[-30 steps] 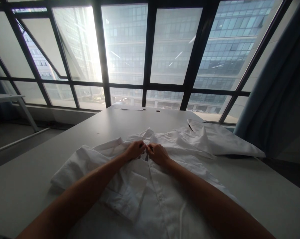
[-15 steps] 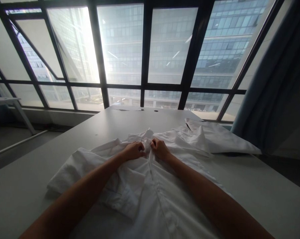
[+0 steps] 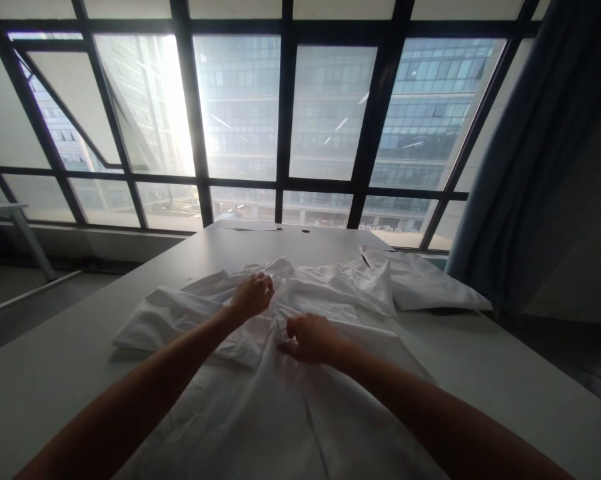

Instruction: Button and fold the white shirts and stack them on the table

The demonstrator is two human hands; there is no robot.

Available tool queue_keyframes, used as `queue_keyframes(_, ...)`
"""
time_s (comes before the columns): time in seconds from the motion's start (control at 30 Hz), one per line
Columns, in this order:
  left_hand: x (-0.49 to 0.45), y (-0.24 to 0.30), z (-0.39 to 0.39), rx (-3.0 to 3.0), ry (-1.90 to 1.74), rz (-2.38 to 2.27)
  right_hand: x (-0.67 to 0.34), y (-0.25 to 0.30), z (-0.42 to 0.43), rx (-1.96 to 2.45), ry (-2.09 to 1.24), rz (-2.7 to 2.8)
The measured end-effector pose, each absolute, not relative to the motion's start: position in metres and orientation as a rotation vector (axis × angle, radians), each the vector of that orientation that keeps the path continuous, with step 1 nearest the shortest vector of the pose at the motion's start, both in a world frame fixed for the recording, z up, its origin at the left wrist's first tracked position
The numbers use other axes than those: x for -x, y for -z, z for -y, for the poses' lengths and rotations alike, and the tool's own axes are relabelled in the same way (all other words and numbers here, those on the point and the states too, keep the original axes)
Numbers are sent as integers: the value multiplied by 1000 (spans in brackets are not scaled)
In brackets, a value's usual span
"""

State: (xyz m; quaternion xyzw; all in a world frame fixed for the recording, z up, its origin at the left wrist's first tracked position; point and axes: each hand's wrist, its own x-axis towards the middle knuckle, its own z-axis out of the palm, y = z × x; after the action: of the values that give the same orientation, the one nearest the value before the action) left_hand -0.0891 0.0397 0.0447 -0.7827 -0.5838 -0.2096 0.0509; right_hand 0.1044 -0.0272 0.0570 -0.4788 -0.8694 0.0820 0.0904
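Observation:
A white shirt (image 3: 260,413) lies spread and wrinkled on the white table (image 3: 55,380), with a seam line running down its front. My left hand (image 3: 254,293) is closed on the cloth near the shirt's far end. Nearer to me and to the right, my right hand (image 3: 313,339) has its thumb and forefinger bent around a gathered fold of the front. Cloth bunches up between the two hands. The fingertips of both hands are partly hidden.
Another white cloth piece (image 3: 430,280) lies at the table's right edge. Behind the table stand dark-framed windows (image 3: 285,120), one pane tilted open at the left. A blue curtain (image 3: 500,167) hangs at the right, and another white table (image 3: 0,210) stands at the far left.
My right hand has moved down the shirt front towards me, away from the left hand. My left hand has shifted slightly left and up. The view has tilted up a little.

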Motion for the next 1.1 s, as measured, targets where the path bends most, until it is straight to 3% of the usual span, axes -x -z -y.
queue_keyframes(0.1,80,-21,-1,2747,511,1616,-111,-46,43,1388,-192,2670)
queue_keyframes(0.23,88,4,-2,2726,458,1555,-112,-38,21,1487,-10,2617)
queue_keyframes(0.47,98,-21,-45,2364,416,1673,-110,-39,19,1326,103,2554)
queue_keyframes(0.6,74,-27,-22,2595,421,1566,-114,-39,29,1493,-84,2519)
queue_keyframes(0.8,54,-15,0,2907,649,1457,-107,-37,31,1669,-165,2436)
queue_keyframes(0.97,60,-13,5,2989,837,1390,-114,-32,33,1507,-41,2501)
queue_keyframes(1.1,57,-14,7,2937,972,1541,-125,-29,30,1384,-165,2402)
